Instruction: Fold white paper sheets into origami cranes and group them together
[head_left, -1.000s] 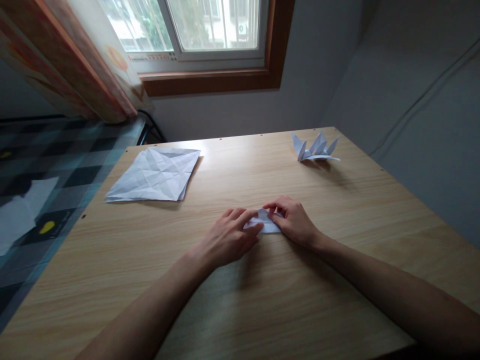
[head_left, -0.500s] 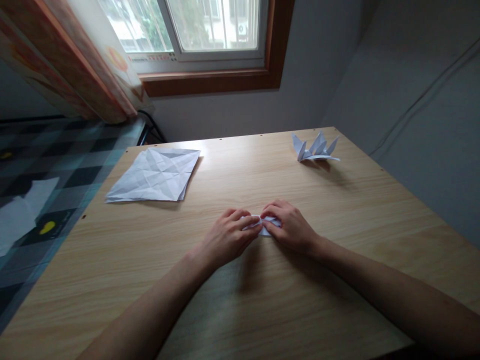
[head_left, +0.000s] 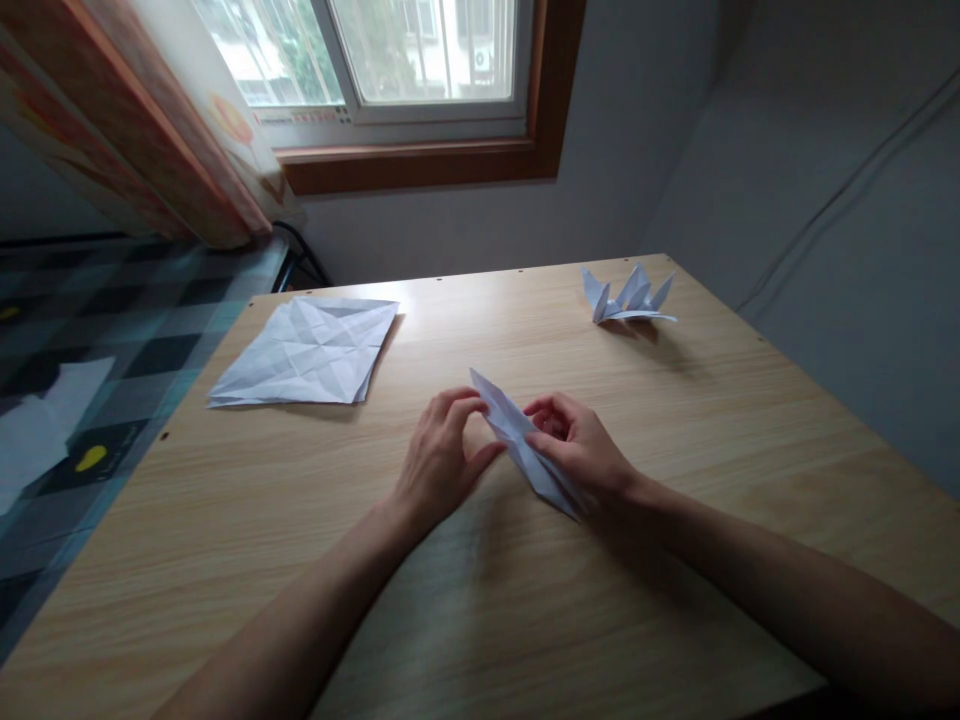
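Note:
A long, narrow folded white paper piece (head_left: 519,441) is lifted off the wooden table (head_left: 675,440) near its middle, slanting from upper left to lower right. My right hand (head_left: 581,452) grips its lower half between thumb and fingers. My left hand (head_left: 442,460) pinches its upper part, fingers curled around the edge. Both forearms reach in from the bottom of the view.
A creased white square sheet (head_left: 307,350) lies flat at the table's back left. A finished white paper figure (head_left: 628,298) with pointed wings stands at the back right. A window and curtain are behind; a chequered bed surface (head_left: 112,350) lies left of the table.
The paper lay pressed flat under both hands on the table. Now both hands have raised it, and it shows as a long slanted strip.

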